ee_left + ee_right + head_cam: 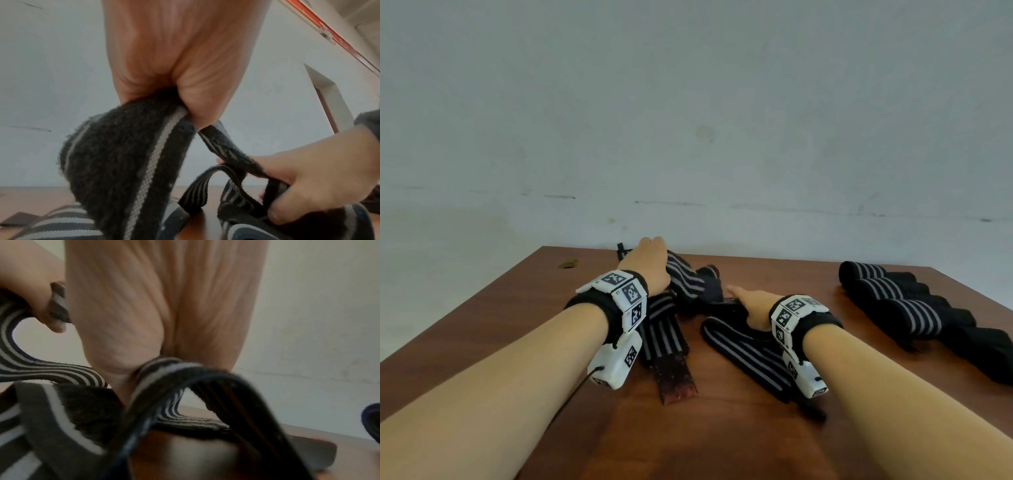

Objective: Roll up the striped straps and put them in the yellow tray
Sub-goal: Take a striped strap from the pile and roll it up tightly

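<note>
On the brown table (524,308), far left, a small green scrap (568,263). Left hand (650,263) clenched round a striped strap (685,277), lifted at the far edge, trailing toward the near edge. Right hand (751,305) gripping a loop of strap (743,346), slanting near-right. Further right, three rolled straps (893,294) in a diagonal row, well apart.

Reddish-brown wooden table (524,315) fills the near scene, far edge set against a pale grey-white painted wall (695,102). Wall scuffed, with dark horizontal marks low down. Small greenish scrap (567,263) at table's far-left edge. Light soft, even.
</note>
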Motion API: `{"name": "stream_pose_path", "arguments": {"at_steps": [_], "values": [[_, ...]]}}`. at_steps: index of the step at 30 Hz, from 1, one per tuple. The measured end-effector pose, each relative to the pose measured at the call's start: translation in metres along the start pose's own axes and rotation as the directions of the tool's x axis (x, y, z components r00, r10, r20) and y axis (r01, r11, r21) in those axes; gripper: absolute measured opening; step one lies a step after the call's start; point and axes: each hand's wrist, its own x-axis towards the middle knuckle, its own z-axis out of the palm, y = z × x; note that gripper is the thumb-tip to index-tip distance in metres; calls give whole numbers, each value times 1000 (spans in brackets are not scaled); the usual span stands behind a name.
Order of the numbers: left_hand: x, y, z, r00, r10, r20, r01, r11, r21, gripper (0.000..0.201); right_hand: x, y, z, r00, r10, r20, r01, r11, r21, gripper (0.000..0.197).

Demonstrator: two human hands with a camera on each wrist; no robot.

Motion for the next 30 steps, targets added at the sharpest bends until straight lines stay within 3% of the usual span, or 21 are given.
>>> {"name": "stream_pose_path", "arguments": {"at_steps": [2, 3, 7, 10, 12, 15, 17, 19, 20, 22, 25, 28, 30], "values": [[0, -11, -10, 1000, -21, -5, 21, 999, -37, 20, -1, 6, -1, 999, 28, -17, -28, 1000, -12, 64], [0, -16, -12, 1000, -22, -6, 22, 998, -54, 21, -2, 6, -4, 998, 26, -59, -26, 1000, 2, 65], [-4, -14, -8, 1000, 26, 7, -23, 960, -280, 25, -2, -17, -16, 969, -144, -198, 165, 982, 92, 111], [-8, -6, -9, 995, 81, -50, -95, 879, -467, 30, 7, -38, -24, 932, -220, -289, 287, 934, 215, 122], [-10, -4, -13, 990, 88, -110, -134, 824, -550, 35, 9, -45, -26, 907, -219, -359, 326, 906, 271, 113], [-12, -8, -18, 991, 85, -106, -133, 777, -616, 61, 8, -42, -31, 850, -160, -501, 352, 881, 316, 79], [-14, -14, -21, 993, 115, 20, -83, 811, -580, 92, 5, -37, -34, 805, -109, -583, 366, 865, 344, 58], [-15, -16, -22, 975, 147, 166, -21, 806, -592, 130, 1, -36, -36, 778, -66, -625, 383, 838, 388, 48], [-17, -15, -21, 971, 157, 180, -12, 784, -621, 134, 0, -37, -38, 773, -54, -632, 385, 831, 400, 46], [-18, -7, -20, 988, 133, 81, -49, 758, -650, 107, -4, -43, -43, 760, -57, -648, 397, 829, 393, 44], [-15, 1, -17, 996, 43, -76, -79, 819, -569, 66, -13, -50, -47, 757, -90, -648, 422, 824, 378, 42], [-12, 1, -18, 998, -17, -68, -17, 881, -473, 48, -15, -47, -46, 775, -132, -617, 397, 863, 314, 42], [-14, 3, -22, 998, -7, -69, -30, 855, -518, 38, -14, -41, -45, 779, -147, -609, 368, 895, 254, 32]]}}
